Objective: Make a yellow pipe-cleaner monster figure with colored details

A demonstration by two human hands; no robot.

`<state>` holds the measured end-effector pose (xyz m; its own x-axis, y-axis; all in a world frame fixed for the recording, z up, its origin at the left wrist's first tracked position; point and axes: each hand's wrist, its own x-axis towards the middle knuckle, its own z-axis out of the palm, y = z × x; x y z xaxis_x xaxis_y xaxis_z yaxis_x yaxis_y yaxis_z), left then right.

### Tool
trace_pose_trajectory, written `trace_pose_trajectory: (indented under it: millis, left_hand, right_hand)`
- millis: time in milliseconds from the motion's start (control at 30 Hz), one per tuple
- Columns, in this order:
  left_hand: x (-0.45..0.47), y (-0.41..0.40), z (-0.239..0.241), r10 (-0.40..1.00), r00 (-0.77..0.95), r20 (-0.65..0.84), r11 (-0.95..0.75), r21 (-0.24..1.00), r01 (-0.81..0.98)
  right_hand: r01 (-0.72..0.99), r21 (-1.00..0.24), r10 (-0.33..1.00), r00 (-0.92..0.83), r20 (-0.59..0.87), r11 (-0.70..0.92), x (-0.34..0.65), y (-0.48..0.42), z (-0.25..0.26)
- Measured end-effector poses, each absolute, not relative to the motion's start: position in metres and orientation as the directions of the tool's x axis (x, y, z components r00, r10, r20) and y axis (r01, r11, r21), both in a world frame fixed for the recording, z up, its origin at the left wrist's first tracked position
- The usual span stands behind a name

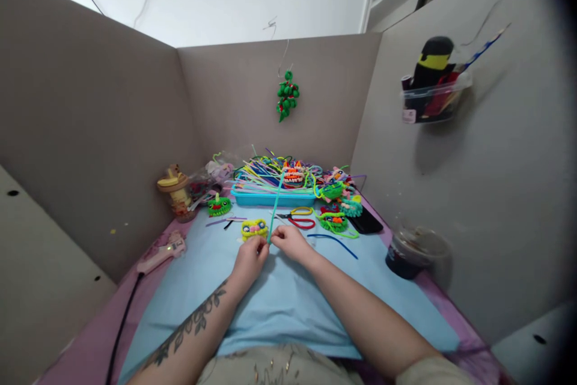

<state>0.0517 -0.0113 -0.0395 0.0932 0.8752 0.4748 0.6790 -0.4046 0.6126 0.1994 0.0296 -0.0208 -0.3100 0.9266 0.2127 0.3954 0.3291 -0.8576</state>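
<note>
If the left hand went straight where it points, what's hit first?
Probably the yellow-green figure just beyond the left hand, which pinches the teal pipe cleaner; blue tray lies farther back. Depth unclear.

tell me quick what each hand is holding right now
Left hand: closed on the lower end of the teal pipe cleaner.
Right hand: closed on the same pipe cleaner.

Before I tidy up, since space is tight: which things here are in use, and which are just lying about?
In use: teal pipe cleaner, pinched by left hand and right hand.
Lying about: yellow-green pipe-cleaner figure, scissors, pink glue gun, black phone, dark jar.
</note>
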Motion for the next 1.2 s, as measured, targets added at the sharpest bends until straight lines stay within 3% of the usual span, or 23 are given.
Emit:
trace_pose_trajectory:
  millis: [433, 733, 833, 967, 1067, 1200]
  left_hand:
    - [0.052, -0.012, -0.041, 0.857, 0.183, 0.482, -0.433, 0.480, 0.763]
    - [0.052, -0.013, -0.036, 0.871, 0.172, 0.461, -0.423, 0.525, 0.738]
    - [0.052, -0.013, -0.035, 0.889, 0.136, 0.438, -0.398, 0.589, 0.704]
    - [0.051, -0.012, -0.032, 0.949, 0.065, 0.309, -0.291, 0.778, 0.557]
    - [0.052, -0.012, -0.030, 0.978, 0.124, 0.166, -0.201, 0.903, 0.380]
    - [0.055, -0.016, -0.028, 0.970, 0.206, 0.132, -0.188, 0.942, 0.278]
  right_hand:
    - [0.459, -0.858, 0.955, -0.275, 0.108, 0.229, 0.199, 0.028, -0.016]
    - [0.428, -0.845, 0.937, -0.270, 0.220, 0.322, 0.199, 0.031, -0.025]
    - [0.384, -0.875, 0.937, -0.294, 0.187, 0.295, 0.199, 0.031, -0.027]
    - [0.221, -0.955, 0.931, -0.347, 0.113, 0.199, 0.200, 0.030, -0.026]
    - [0.062, -0.987, 0.901, -0.421, 0.106, 0.145, 0.201, 0.027, -0.020]
    - [-0.069, -0.995, 0.887, -0.453, 0.090, 0.065, 0.203, 0.025, -0.016]
